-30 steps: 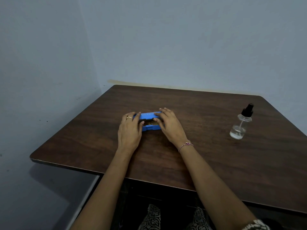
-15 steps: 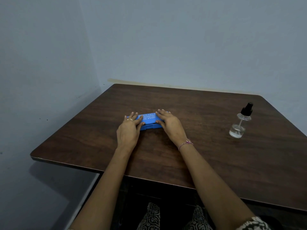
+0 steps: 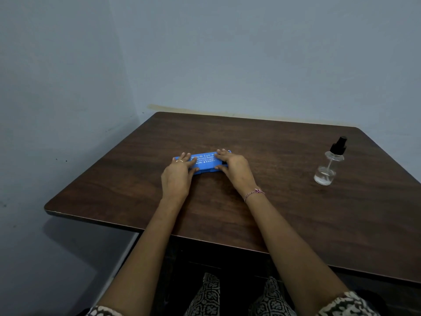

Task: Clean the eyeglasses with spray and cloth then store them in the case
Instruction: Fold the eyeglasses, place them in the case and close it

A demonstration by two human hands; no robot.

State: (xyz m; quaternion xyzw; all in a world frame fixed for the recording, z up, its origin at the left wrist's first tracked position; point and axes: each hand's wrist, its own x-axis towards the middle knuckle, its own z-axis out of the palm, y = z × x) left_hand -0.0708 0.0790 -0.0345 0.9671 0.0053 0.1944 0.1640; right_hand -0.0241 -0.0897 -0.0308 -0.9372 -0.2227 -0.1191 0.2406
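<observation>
**Case lid pressed down under both hands**

Case (image 3: 206, 161): blue, long, laid flat on the dark wood table (image 3: 250, 220), at about 11 o'clock from the table centre (12 o'clock = far wall). Its long axis runs 9 to 3 o'clock. The lid is down and white print faces up. A small dark gap is seen at the front right corner, so full closure cannot be confirmed.

Left hand (image 3: 178, 176): laid over the 9 o'clock end of the case. The fingers are stretched flat across the lid and the thumb is set against the front edge. Nothing is gripped. A ring (image 3: 180, 160) is worn on one finger.

Right hand (image 3: 235, 169): laid over the 3 o'clock end in the same way, with fingers flat on the lid and thumb at the front edge. A bracelet (image 3: 254, 193) is worn at the wrist.

Spray bottle (image 3: 328, 164): clear with a black pump head, stood upright at 3 o'clock from the case, well apart from it and near the table's right edge. A little liquid is seen at the bottom. It is touched by neither hand.
</observation>
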